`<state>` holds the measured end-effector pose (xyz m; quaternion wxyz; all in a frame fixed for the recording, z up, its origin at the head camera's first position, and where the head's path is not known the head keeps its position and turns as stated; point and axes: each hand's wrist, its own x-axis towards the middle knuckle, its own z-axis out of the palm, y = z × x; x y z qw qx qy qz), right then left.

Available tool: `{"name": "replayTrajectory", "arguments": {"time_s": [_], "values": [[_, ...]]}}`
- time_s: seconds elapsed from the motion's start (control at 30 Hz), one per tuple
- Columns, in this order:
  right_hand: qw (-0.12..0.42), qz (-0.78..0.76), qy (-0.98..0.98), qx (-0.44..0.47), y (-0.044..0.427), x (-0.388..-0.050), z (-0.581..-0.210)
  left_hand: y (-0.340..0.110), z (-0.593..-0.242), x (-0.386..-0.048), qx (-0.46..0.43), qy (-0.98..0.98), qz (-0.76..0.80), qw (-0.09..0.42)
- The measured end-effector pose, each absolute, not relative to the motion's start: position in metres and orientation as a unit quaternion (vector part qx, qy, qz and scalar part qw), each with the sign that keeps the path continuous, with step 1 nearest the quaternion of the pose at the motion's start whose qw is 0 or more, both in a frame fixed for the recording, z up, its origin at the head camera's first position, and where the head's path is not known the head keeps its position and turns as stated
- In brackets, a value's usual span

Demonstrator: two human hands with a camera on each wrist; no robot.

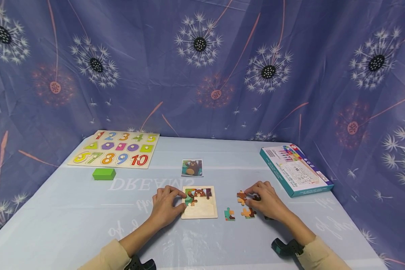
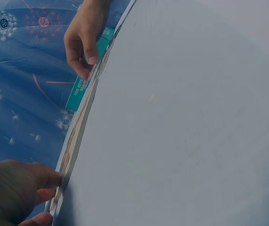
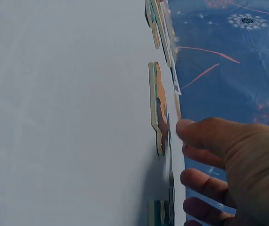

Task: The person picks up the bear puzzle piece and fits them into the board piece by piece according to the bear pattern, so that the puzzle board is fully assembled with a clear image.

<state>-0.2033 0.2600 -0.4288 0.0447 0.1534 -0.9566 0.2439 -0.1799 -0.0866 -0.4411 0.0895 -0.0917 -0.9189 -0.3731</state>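
Resting the left grip (image 1: 167,206) against the tray's (image 1: 200,212) left edge, with thumb and forefinger apart. Holding the right grip (image 1: 269,201), narrowly parted, low over the surface (image 1: 195,243) right of the tray, with a brown piece (image 1: 241,198) just left of its fingertips; cannot tell whether touching. Nearer the body, a teal piece (image 1: 229,214) and an orange piece (image 1: 248,213).

The right hand (image 1: 267,200) partly hides a dark puzzle piece (image 1: 257,197) and another nearer piece (image 1: 268,218), small print (image 1: 274,153) on the box (image 1: 297,171) is too tiny to read, and the head view's bottom edge cuts off both sleeves (image 1: 108,257).
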Motion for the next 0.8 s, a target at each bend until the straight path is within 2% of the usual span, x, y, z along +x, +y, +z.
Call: {"name": "replayTrajectory", "arguments": {"time_s": [0.8], "values": [[0.061,0.247,-0.946,0.202,0.195,-0.204,-0.412,-0.087,-0.443,-0.181,-0.091,-0.92,-0.369,0.091]]}}
